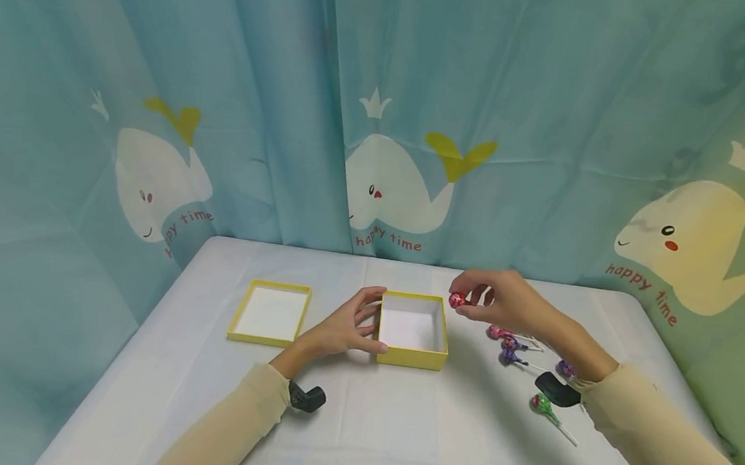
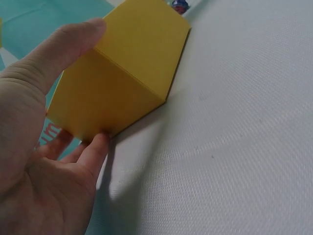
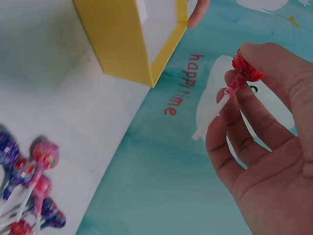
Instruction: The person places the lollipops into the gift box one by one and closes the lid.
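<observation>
One yellow box (image 1: 411,357), one lid (image 1: 270,313), one left hand (image 1: 346,330), one right hand (image 1: 505,301) with one red lollipop (image 1: 456,300); toward the desk's (image 1: 343,434) right edge, one green lollipop (image 1: 539,403) and several bunched lollipops (image 1: 508,357), too overlapped to count.

Curtain (image 1: 549,71): blue-green, hanging in folds
Whale prints (image 1: 394,183): white, yellow-tailed, crowns above
Lettering (image 1: 389,240): red "happy time" below each whale
Table (image 1: 356,436): white-covered

The left hand (image 2: 19,127) spans the yellow box (image 2: 127,58), thumb and fingertips touching it. A small dark, shiny ball (image 2: 180,6) shows beyond the box, white cloth (image 2: 234,127) beneath it, teal curtain (image 2: 58,32) behind.
</observation>
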Available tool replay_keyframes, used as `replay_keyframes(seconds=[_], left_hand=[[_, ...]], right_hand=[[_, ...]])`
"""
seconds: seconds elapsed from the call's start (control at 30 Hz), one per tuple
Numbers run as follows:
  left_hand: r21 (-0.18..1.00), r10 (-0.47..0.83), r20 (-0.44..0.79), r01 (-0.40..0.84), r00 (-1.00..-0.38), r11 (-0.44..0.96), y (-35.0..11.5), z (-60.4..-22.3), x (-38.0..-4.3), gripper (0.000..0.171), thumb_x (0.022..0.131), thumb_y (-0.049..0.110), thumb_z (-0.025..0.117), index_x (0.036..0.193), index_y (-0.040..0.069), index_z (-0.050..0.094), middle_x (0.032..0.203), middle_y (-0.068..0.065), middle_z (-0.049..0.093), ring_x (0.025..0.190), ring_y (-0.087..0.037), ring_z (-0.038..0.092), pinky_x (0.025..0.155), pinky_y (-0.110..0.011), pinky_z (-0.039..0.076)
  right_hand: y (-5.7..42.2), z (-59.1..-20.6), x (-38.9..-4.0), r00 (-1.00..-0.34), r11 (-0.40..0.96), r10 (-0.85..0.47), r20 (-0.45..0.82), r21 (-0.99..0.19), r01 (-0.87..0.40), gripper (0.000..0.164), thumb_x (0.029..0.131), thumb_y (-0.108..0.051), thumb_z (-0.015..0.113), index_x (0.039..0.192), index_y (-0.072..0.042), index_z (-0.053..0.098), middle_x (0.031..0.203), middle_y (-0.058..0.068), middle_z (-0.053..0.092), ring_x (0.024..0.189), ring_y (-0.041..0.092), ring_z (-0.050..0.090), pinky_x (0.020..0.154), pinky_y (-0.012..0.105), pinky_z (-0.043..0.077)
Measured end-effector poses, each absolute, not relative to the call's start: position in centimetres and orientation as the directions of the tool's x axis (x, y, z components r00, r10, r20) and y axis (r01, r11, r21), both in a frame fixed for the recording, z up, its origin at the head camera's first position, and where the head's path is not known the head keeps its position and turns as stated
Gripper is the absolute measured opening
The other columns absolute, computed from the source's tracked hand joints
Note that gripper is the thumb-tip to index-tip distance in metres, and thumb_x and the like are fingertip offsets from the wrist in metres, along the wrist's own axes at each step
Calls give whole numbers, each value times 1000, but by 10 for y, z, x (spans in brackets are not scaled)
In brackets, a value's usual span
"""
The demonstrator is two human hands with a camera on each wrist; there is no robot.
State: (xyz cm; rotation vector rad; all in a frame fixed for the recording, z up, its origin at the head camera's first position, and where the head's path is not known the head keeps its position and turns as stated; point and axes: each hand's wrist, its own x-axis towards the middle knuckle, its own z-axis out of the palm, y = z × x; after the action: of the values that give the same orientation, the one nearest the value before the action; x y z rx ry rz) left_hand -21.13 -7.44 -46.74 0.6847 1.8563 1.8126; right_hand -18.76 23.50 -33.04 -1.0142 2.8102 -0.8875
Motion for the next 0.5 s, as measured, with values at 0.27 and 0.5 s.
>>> replay_keyframes(seconds=[0.27, 0.5], left_hand=[[999, 624, 18, 31, -781, 11, -75, -466, -211, 103, 72, 1, 85, 153, 16, 23, 158, -13, 20, 145, -29, 23, 111, -40, 38], [1000, 632, 19, 27, -775, 3, -74, -466, -212, 103, 73, 0, 85, 153, 17, 22, 158, -13, 20, 145, -31, 23, 111, -42, 37]], right_hand=[[203, -339, -209, -752, 583, -649, 115, -559, -589, 20, 84, -13, 77, 102, -18, 69, 91, -10, 67, 79, 9, 64, 67, 29, 58], [176, -352, -223, -725, 546, -685, 66, -613, -571, 20, 84, -11, 77, 102, -13, 69, 92, -5, 70, 79, 12, 65, 67, 26, 58]])
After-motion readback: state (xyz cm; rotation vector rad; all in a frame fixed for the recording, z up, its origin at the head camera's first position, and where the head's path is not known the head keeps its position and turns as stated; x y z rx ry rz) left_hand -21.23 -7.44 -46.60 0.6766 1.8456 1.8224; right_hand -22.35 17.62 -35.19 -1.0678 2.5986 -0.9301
